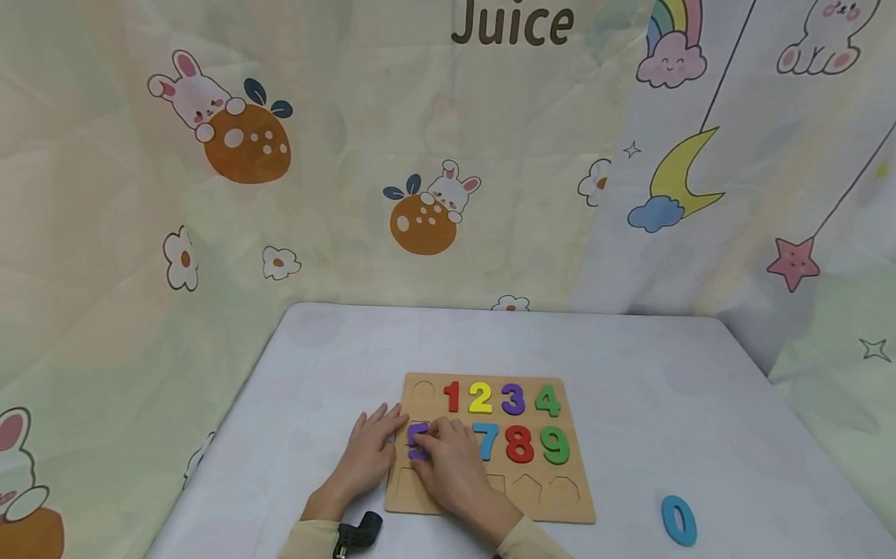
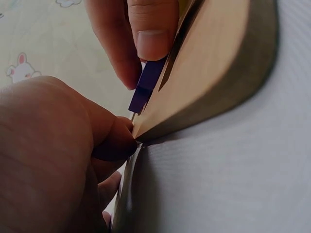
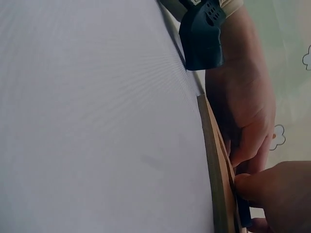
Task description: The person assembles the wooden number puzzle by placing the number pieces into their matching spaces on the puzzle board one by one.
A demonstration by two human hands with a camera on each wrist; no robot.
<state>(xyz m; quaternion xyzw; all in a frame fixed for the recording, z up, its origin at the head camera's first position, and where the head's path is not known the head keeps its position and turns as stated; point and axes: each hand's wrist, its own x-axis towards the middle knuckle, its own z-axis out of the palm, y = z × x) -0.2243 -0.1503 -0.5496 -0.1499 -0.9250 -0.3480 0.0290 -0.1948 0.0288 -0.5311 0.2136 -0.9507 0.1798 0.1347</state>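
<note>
A wooden number puzzle board [image 1: 503, 513] lies on the table. My right hand [image 1: 456, 463] reaches over its left part and pinches the purple number 5 [image 1: 417, 435], thumb at one side and fingers at the other. From the left wrist view, the purple piece [image 2: 147, 85] stands out above the board's surface under those fingertips. My left hand [image 1: 367, 454] rests at the board's left edge, its fingers extended along the wood. The spot between the 5 and the blue 7 [image 1: 486, 440] is hidden by my right hand.
Along the board's top row sit a red 1 [image 1: 451, 396], yellow 2 [image 1: 480, 397], purple 3 [image 1: 512, 399] and green 4 [image 1: 547, 400]. A red 8 [image 1: 519, 444] and green 9 [image 1: 555, 445] follow the 7. Off to the right, a blue 0 [image 1: 679, 520] lies on the white table [image 1: 740, 433].
</note>
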